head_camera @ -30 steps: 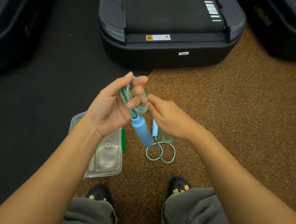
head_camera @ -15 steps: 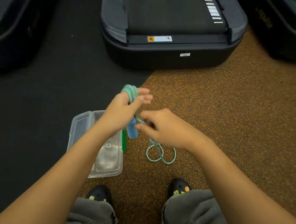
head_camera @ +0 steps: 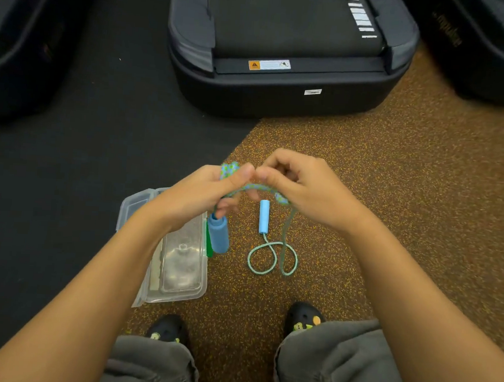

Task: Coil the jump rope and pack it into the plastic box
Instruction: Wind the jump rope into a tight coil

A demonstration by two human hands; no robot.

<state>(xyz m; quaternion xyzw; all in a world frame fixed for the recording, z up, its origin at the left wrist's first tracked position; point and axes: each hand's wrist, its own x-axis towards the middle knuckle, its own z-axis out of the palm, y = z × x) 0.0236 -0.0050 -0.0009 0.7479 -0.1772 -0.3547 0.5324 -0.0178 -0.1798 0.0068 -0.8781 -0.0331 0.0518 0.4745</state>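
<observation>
My left hand (head_camera: 199, 195) grips a bundle of coiled green-blue jump rope (head_camera: 230, 168) wound around its fingers. One blue foam handle (head_camera: 218, 237) dangles below that hand. My right hand (head_camera: 301, 189) pinches the rope strand just right of the left thumb. From it the rope drops to a small loop (head_camera: 271, 258) on the floor, which ends at the second blue handle (head_camera: 263, 216) lying flat. The clear plastic box (head_camera: 178, 263) sits open on the floor under my left wrist, with its green latch (head_camera: 209, 245) on the right edge.
A black treadmill (head_camera: 286, 48) end stands straight ahead. Dark equipment flanks both sides. The floor is black mat on the left and brown speckled rubber on the right. My two black shoes (head_camera: 303, 319) and grey trouser legs are at the bottom.
My right hand rose from below the left hand to meet its thumb, drawing a rope strand up. The second handle, hidden before, now lies uncovered on the floor.
</observation>
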